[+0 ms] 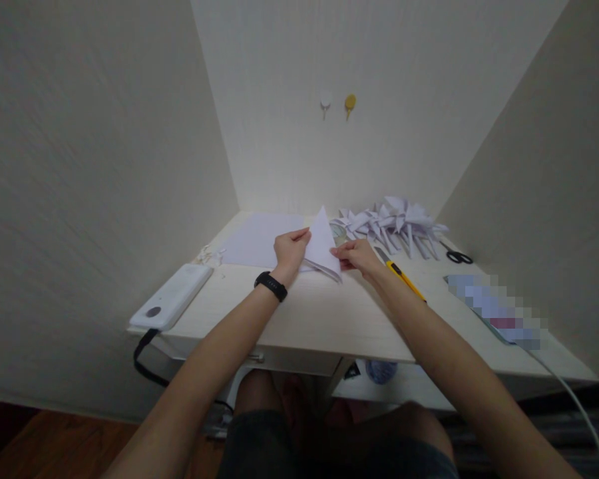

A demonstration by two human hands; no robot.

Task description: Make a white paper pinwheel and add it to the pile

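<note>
Between my two hands a folded sheet of white paper point(322, 243) is held above the desk, its pointed corner upward and its layers parted a little along the lower edge. My left hand point(292, 251) pinches the paper's left side, thumb and fingers together. On the opposite edge, my right hand point(355, 257) grips it between thumb and fingers. Flat white sheets point(252, 239) lie behind and to the left of my left hand. A yellow utility knife point(404, 279) rests on the desk just right of my right hand, partly behind my forearm.
A heap of folded paper pinwheels point(394, 223) stands at the back right, a roll of tape point(338, 231) beside it. Black scissors point(458, 256) and a pixelated phone-like device point(494, 309) lie right. A white power bank point(172, 297) and paper scraps point(209, 254) lie left.
</note>
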